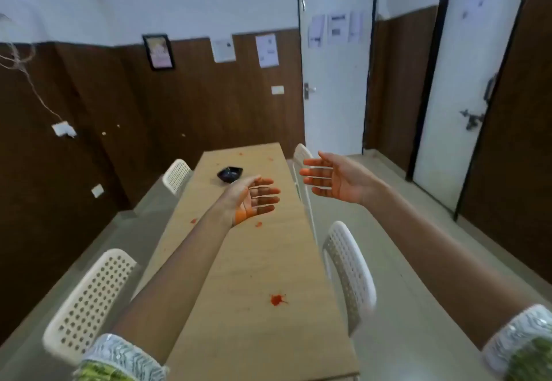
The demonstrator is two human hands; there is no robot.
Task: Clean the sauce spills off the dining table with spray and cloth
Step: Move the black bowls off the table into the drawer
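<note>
Both hands were held out above the long wooden surface (pixel 254 261), palms up and fingers spread, holding nothing: the left hand (pixel 252 200) over the surface's middle, the right hand (pixel 334 179) past its right edge. Red sauce spills lay on the surface, the biggest splat (pixel 277 299) near its close end, smaller spots (pixel 258 224) just beside the left hand, and a black bowl (pixel 229 174) toward its far end.

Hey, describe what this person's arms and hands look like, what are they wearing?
Both forearms are bare. Each short sleeve ends in a white cuff with dark zigzag lines over green fabric, the left sleeve and the right sleeve. The left hand has an orange-red sauce smear on its palm heel; the right hand shows no rings or gloves.
</note>
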